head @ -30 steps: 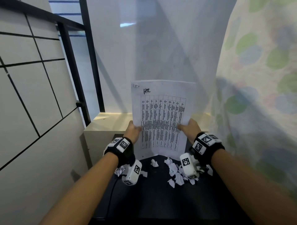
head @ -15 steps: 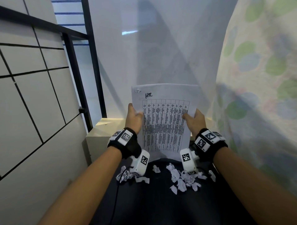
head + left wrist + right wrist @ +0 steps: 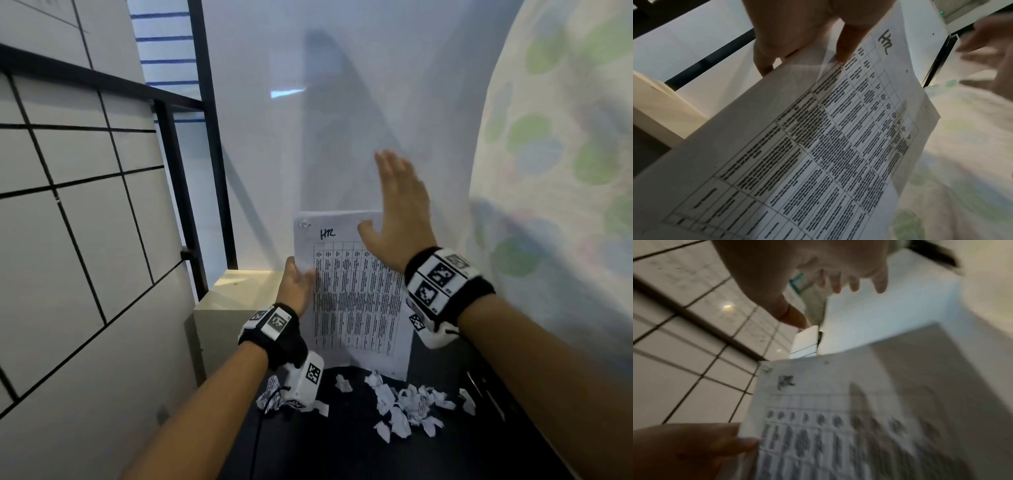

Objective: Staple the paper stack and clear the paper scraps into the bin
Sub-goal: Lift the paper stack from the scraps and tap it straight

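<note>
Both forearms are bare, with no sleeves showing. Each wrist wears a black band (image 3: 281, 337) topped with white plates printed with square black-and-white marker patterns; the band on the right wrist (image 3: 445, 284) carries two such markers side by side. Under each wrist hangs a small white box-shaped camera unit (image 3: 308, 380) with its own square marker, and a thin dark cable trails from the left one.
</note>
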